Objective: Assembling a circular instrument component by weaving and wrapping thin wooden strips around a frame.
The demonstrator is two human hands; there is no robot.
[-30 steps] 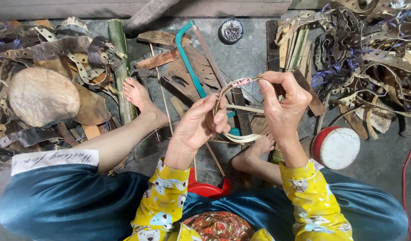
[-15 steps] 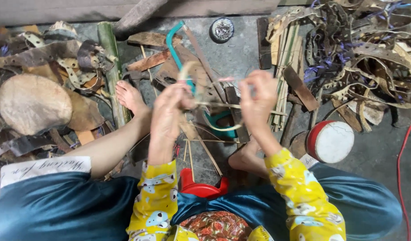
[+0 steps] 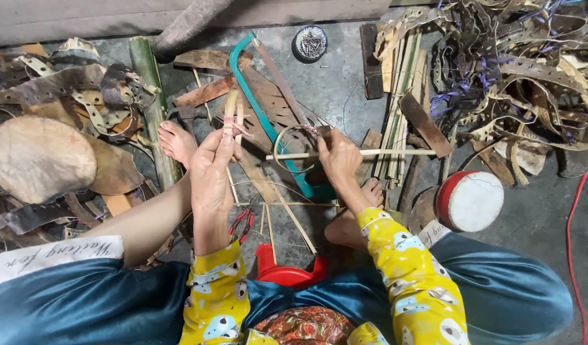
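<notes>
grey concrete floor (image 3: 345,89) fills the middle of the frame, with heaps of punched scrap strips at the upper right and the left side. one person sits on it, two bare feet stretched forward, two yellow patterned sleeves at the bottom.

the left hand (image 3: 212,167), left of centre, is closed around a thin pale bamboo strip bent into a loop (image 3: 231,110); the strip stands up above the fingers, and a small pink binding sits on it just over the thumb. the right hand (image 3: 337,156), at the centre, is clenched on a second curled bamboo strip ring (image 3: 286,145), and it touches one long straight pale stick (image 3: 383,152) which runs to the right from the hand.

between the two hands lies one teal metal hacksaw frame (image 3: 259,112), running from the upper middle down to the right foot. one small round tin of nails (image 3: 310,43) rests at the top centre. one small drum with red rim and white skin (image 3: 471,201) lies at the right. one red plastic stool (image 3: 287,271) shows at the bottom centre, and one pair of red-handled pliers (image 3: 241,223) lies beside the left wrist.
</notes>
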